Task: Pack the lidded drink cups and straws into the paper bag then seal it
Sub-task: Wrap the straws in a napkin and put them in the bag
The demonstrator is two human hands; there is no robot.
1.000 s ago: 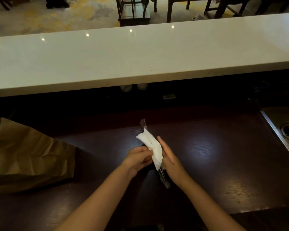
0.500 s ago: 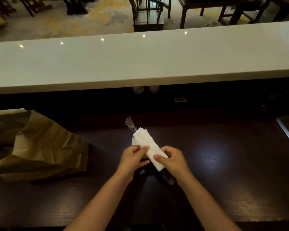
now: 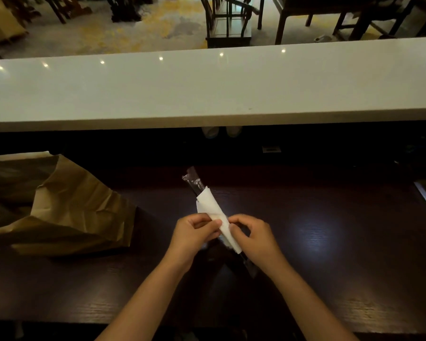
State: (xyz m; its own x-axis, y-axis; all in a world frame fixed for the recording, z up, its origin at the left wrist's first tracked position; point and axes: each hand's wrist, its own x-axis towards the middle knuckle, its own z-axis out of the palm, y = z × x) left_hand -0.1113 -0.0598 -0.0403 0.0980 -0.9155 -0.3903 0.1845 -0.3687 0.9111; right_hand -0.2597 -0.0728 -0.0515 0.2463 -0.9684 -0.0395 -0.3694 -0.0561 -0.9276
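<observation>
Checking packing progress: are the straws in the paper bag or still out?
Out. The wrapped straws, a white napkin around them, are held by both hands above the counter; the paper bag lies apart.

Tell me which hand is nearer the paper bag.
Left. The left hand pinches the napkin-wrapped straws just right of the paper bag; the right hand grips them farther away.

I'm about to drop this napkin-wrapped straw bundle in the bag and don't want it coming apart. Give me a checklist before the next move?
1. Both hands on the bundle: left hand and right hand pinch the napkin: ok.
2. Napkin wrapped around the straws: ok; whether it will hold, cannot tell.
3. Straws in their clear wrappers: ok at the top end.
4. Bag within reach, lying on the counter to the left: ok.
5. Bag mouth open: cannot tell.
6. Cups already inside the bag: cannot tell.
</observation>
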